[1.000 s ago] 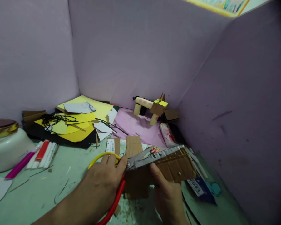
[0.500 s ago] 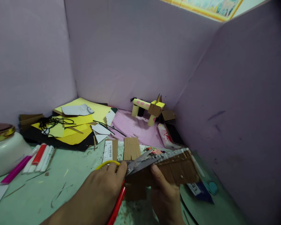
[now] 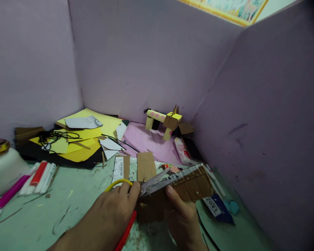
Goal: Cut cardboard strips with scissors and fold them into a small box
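Note:
My left hand (image 3: pixel 108 209) is closed around a pair of scissors (image 3: pixel 153 184) with one yellow and one red handle. The scissor blades point right and are parted, lying along the upper edge of a brown cardboard piece (image 3: pixel 196 186). A strip of grey tape runs along that edge. My right hand (image 3: pixel 183 218) grips the cardboard from below, its thumb on the near face and its other fingers mostly hidden. Just beyond the blades lie a plain cardboard piece (image 3: pixel 146 166) and one with a barcode label (image 3: pixel 120 167).
A yellow paper animal figure (image 3: pixel 158 118) stands at the back on pink paper (image 3: pixel 138 137). Yellow sheets (image 3: pixel 86 153), black string (image 3: pixel 51 139), white markers (image 3: pixel 45 179) and a white jar (image 3: pixel 6 172) lie left. A blue packet (image 3: pixel 219 211) is at right. Purple walls enclose the table.
The view has shifted slightly. The scissor blades have drawn a little closer together along the cardboard's edge, and the cardboard's right end has come slightly left. Both hands keep their hold.

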`<state>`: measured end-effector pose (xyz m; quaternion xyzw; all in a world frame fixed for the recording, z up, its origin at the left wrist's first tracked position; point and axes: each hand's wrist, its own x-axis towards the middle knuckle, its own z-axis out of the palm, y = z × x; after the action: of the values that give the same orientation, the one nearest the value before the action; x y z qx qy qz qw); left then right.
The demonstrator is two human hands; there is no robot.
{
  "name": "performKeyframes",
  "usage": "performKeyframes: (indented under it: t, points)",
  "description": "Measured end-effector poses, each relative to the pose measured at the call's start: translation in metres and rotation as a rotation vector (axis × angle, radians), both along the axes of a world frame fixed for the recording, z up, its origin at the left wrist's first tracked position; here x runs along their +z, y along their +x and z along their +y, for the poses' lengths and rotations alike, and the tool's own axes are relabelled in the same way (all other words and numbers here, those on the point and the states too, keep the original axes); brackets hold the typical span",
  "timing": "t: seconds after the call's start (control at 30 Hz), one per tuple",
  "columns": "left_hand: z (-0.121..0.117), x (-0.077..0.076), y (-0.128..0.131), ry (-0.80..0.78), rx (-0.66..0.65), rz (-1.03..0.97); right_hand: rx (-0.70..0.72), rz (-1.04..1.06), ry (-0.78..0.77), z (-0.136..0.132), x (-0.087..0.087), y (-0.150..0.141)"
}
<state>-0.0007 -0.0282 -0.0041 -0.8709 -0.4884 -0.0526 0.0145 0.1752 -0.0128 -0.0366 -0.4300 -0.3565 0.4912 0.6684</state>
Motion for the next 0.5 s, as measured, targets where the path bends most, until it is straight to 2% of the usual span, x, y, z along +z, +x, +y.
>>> performKeyframes:
  t: [0.23,0.4,0.5]
  points:
    - [0.003,-0.011,0.001,0.106,0.005,0.022,-0.001,0.034,-0.02,-0.002,-0.002,0.003]
    - [0.002,-0.005,0.0,0.019,0.01,0.018,0.029,0.011,0.001,-0.001,0.001,0.007]
    - [0.003,0.001,0.0,-0.054,0.047,0.018,0.003,0.068,-0.002,0.001,0.001,0.002]
